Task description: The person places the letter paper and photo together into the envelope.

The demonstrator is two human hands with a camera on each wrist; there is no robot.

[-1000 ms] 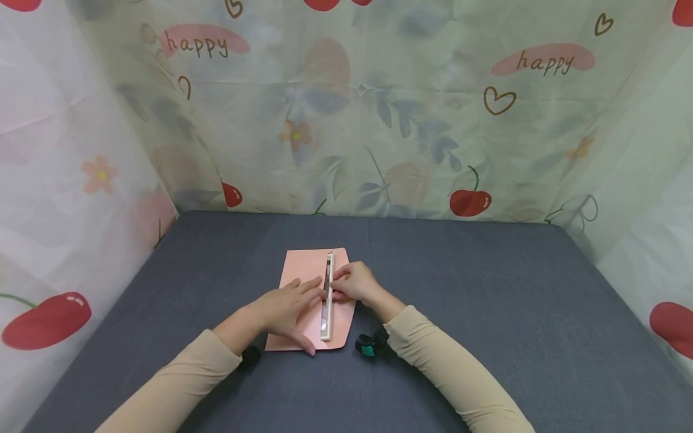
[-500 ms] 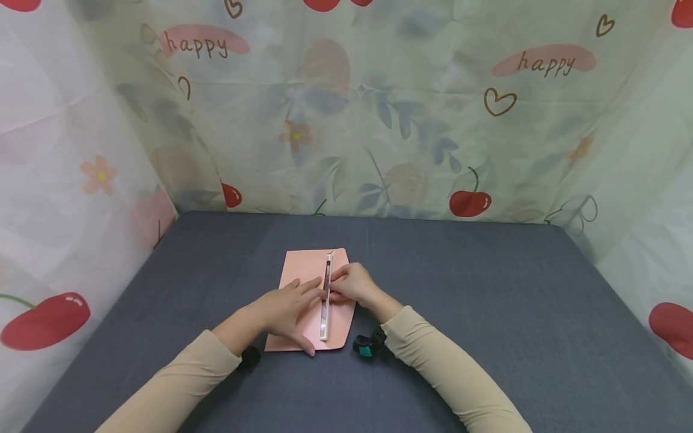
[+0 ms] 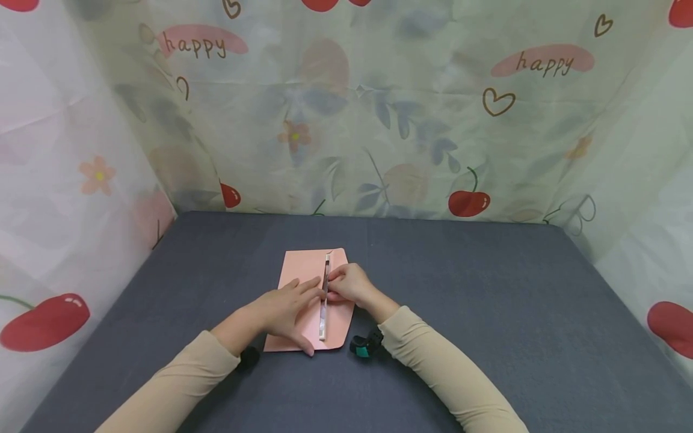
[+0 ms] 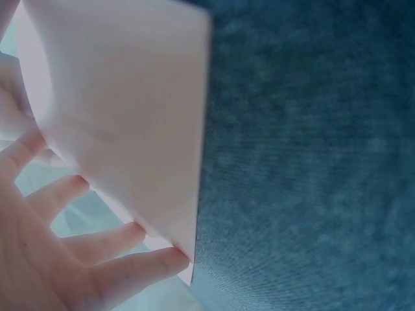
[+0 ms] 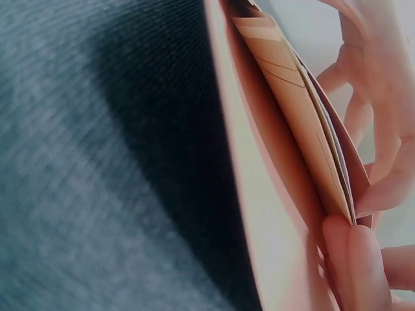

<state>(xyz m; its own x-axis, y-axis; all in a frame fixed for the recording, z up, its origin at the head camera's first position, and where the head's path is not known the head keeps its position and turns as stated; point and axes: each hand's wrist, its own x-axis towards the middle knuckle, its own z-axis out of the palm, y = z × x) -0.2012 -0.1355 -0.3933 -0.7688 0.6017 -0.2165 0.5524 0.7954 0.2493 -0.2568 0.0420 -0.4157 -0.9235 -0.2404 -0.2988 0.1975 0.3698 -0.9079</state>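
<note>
A pink envelope (image 3: 303, 264) lies on the table with its flap out to the right. From its mouth a narrow strip of a white-edged printed card (image 3: 323, 325) sticks out; the rest is hidden inside. The left hand (image 3: 284, 308) rests spread on the envelope, its fingertips along the mouth, as the left wrist view shows on the envelope's edge (image 4: 139, 103). At the card's exposed edge, the right hand (image 3: 354, 285) pinches it. In the right wrist view thin layers of the card (image 5: 292, 97) stand between the envelope walls, fingertips (image 5: 366, 259) on their edge.
Dark grey cloth covers the table (image 3: 476, 300). A patterned curtain (image 3: 400, 120) hangs behind it and along both sides. Black wrist devices sit under both wrists, the right one (image 3: 363, 346) with a green patch.
The right hand has shifted slightly left, and the card has slid further left into the envelope, so its visible strip is narrower. The left hand has stayed in place.
</note>
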